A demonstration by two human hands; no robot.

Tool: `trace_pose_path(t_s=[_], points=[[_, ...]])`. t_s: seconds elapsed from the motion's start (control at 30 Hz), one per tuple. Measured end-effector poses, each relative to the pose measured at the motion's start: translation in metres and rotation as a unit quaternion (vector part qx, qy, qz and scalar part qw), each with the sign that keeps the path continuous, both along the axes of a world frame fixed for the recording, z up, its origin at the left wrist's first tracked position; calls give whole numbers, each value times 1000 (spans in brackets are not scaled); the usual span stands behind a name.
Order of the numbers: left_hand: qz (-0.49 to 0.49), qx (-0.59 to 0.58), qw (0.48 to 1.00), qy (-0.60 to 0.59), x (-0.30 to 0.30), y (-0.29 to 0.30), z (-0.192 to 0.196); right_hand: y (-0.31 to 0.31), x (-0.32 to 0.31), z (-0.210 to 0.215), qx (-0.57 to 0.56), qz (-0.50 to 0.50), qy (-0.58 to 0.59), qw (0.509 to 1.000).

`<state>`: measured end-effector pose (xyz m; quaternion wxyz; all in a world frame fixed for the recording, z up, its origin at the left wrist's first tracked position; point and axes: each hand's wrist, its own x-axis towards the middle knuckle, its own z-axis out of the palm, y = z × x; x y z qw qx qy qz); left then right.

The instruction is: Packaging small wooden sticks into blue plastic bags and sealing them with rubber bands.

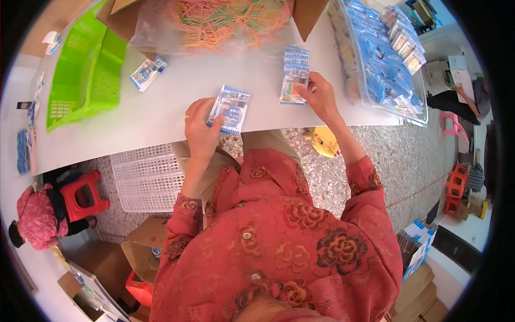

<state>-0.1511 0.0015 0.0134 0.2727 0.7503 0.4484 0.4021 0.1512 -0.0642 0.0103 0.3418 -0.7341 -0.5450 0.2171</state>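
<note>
My left hand [200, 124] is closed on a small blue-and-white printed packet [230, 110] at the table's front edge, thumb on top and fingers at its left side. I cannot make out whether there is one packet or a few in that grip. To the right, my right hand [322, 99] pinches the near end of a row of overlapping packets [296, 64] lying on the white table [166, 112]. Through the clear part of the nearest packet, something orange and green shows. A few more packets [148, 73] lie at the left, apart from both hands.
A cardboard box [316, 13] with a plastic bag of thin coloured sticks [230, 21] stands at the back. A green basket [88, 80] is at left, a clear tub [351, 64] full of packets at right. Below are a white crate [145, 180] and a red stool [86, 196] near another person [37, 217].
</note>
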Motion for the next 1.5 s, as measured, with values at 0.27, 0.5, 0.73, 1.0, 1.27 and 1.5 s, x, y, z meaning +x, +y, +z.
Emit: trace_pose_path(t_s=[0.27, 0.5, 0.73, 1.0, 1.27, 1.5], points=[[-22, 83, 985, 151, 1, -8, -25, -8, -32, 11, 189, -160, -98, 964], [-9, 88, 984, 154, 1, -11, -30, 14, -89, 12, 205, 60, -165, 963], [0, 96, 986, 134, 4, -12, -31, 34, -113, 1, 163, 121, -209, 956], [5, 93, 987, 128, 3, -12, -28, 34, -119, 0, 209, 123, -180, 953], [6, 83, 989, 119, 5, -12, -28, 43, -120, 3, 55, 52, -40, 996], [15, 70, 993, 92, 4, -11, -23, 41, -112, 6, 161, 94, -98, 978]])
